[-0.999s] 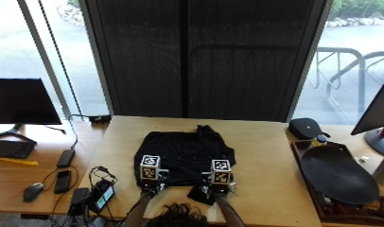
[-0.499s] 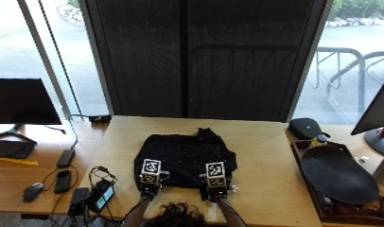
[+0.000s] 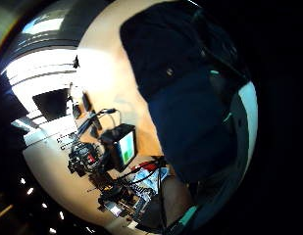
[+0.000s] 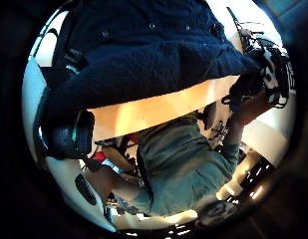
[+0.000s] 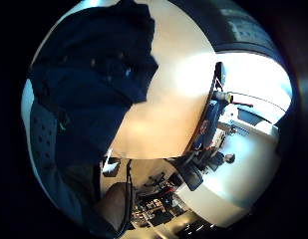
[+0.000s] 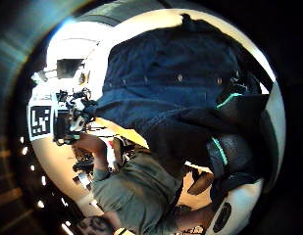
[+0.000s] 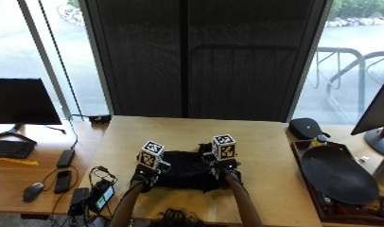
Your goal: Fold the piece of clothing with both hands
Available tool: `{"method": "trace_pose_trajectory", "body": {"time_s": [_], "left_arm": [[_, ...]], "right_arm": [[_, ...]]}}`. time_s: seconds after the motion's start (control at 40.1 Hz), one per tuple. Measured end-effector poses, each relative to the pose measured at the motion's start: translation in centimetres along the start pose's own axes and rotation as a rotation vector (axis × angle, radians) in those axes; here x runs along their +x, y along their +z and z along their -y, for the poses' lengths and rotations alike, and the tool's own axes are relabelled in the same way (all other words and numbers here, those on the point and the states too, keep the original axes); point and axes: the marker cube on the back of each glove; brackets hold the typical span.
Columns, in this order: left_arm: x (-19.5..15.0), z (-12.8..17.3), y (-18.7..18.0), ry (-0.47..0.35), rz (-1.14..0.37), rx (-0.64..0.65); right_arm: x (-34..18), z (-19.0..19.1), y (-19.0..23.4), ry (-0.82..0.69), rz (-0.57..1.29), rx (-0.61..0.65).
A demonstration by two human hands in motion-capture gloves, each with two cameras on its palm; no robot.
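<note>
- Left hand and right hand each pinch the dark buttoned garment's lifted hem.
- Carry both corners level; the far edge is probably bunched.

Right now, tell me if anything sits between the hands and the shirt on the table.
Nothing visible does. The left hand and right hand are both already on the dark shirt, gripping its cloth on the wooden table. The black tray lies well off to the side.

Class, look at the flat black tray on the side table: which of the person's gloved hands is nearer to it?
Right. The right hand grips the dark garment on the side toward the flat black tray; the left hand grips its far side.
</note>
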Motion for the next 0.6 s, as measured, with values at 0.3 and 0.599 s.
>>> {"method": "trace_pose_trajectory", "body": {"time_s": [0.3, 0.599], "left_arm": [[-2.4, 6.1, -5.1, -0.08, -0.047, -0.014], [-5.8, 17.6, -1.4, -0.344, 0.021, 0.436]], "right_arm": [[-1.7, 4.8, -7.5, -0.067, 0.206, -0.03], [-1.7, 16.8, -1.4, -0.043, 0.255, 0.167]]}}
